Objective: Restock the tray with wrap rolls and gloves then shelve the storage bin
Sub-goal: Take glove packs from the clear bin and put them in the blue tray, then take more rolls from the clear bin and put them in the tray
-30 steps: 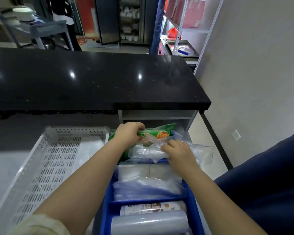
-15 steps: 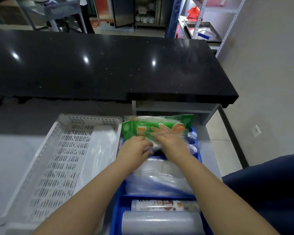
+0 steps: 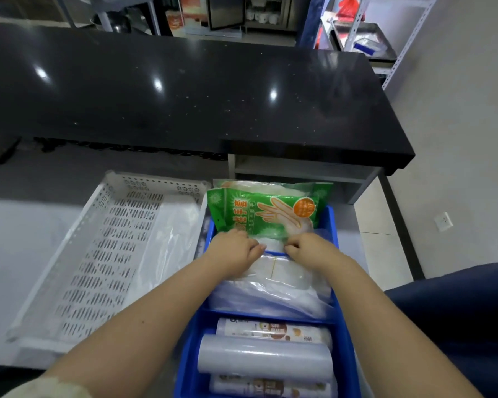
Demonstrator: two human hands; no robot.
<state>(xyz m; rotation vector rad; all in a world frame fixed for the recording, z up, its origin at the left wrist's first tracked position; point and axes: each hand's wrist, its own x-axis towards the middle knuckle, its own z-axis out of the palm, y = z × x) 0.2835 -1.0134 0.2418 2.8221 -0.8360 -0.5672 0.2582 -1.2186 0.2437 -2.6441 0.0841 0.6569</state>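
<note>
pale grey work surface (image 3: 18,239) carried a white perforated tray (image 3: 156,186) at left and a blue storage bin (image 3: 189,366) just beside it at right. raised black counter (image 3: 184,96) ran along the far side.

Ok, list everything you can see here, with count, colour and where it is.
Tray: one, white, left of the bin.
Sheet: one, clear, inside the tray.
Bin: one, blue, before the person.
Glove pack: one, green, upright at the bin's far end.
Rolls: three, clear or printed, bin's near compartment.
Bags: count unclear, clear, bin's middle.
Counter: one, black, beyond both.
Left hand: one, pinching the glove pack's lower edge.
Right hand: one, pinching the same edge.
</note>
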